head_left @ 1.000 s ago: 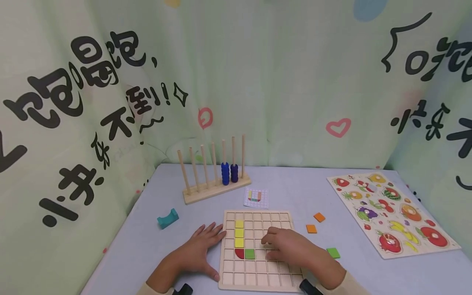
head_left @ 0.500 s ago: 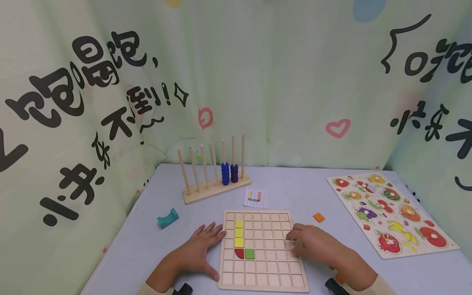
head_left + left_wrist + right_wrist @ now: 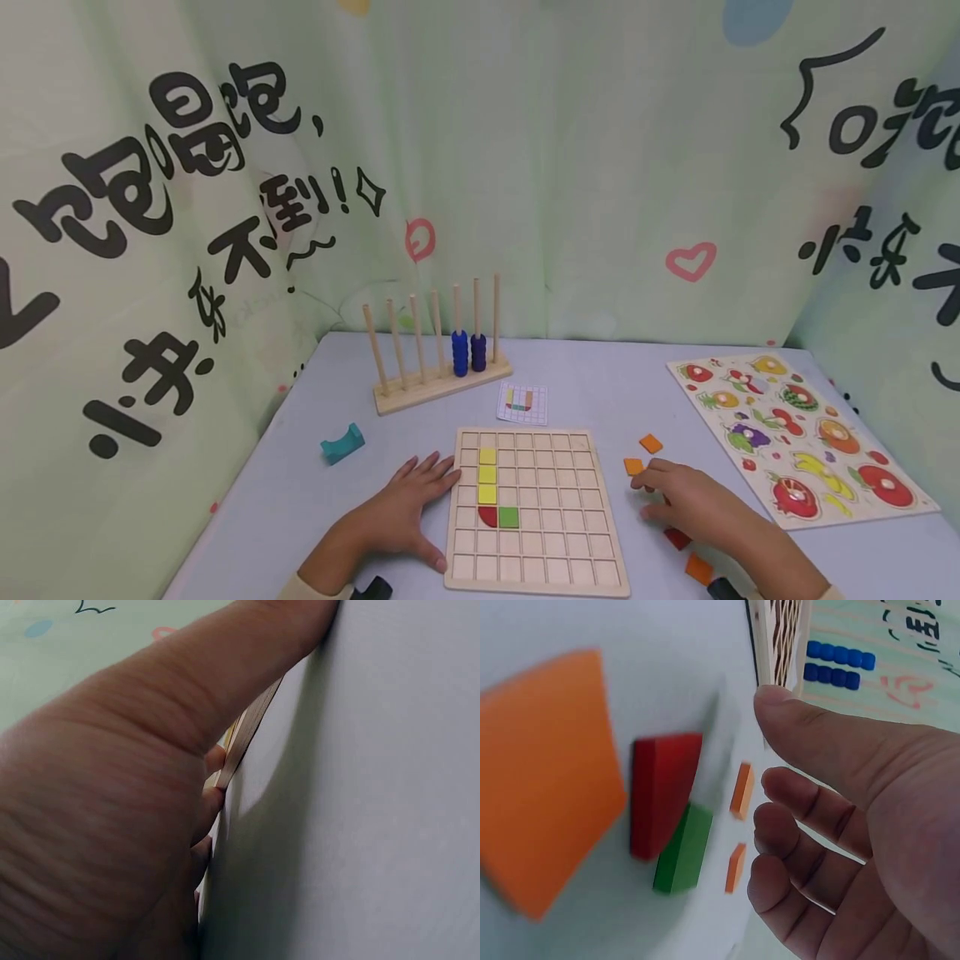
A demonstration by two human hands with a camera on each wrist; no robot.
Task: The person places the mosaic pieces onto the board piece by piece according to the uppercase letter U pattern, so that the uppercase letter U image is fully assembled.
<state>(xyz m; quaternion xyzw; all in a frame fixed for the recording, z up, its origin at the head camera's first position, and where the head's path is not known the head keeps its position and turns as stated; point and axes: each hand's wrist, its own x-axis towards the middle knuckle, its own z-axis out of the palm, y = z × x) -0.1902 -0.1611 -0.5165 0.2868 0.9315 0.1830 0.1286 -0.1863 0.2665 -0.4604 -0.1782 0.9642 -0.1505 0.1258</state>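
A wooden grid board (image 3: 547,537) lies on the table, with a column of yellow squares (image 3: 487,474) in its cells. Below them sit a red quarter-round (image 3: 487,517) and a green square (image 3: 508,517). My left hand (image 3: 405,512) is spread flat, fingertips and thumb at the board's left edge. To the right of the board my right hand (image 3: 697,504) hovers low with loosely bent fingers, nothing between them. Near it lie an orange square (image 3: 633,467), a red piece (image 3: 677,538) and a larger-looking orange piece (image 3: 699,569). A green block (image 3: 684,851) shows only in the right wrist view.
At the back stands a peg rack (image 3: 442,390) with blue and purple beads. A pattern card (image 3: 522,404) lies before it. A teal arch block (image 3: 342,444) is at left, a fruit puzzle board (image 3: 780,467) at right. Another orange square (image 3: 651,443) lies beyond my right hand.
My right hand has moved right, from above the board to the loose blocks beside it. My left hand has stayed at the board's edge. The pieces on the board look the same.
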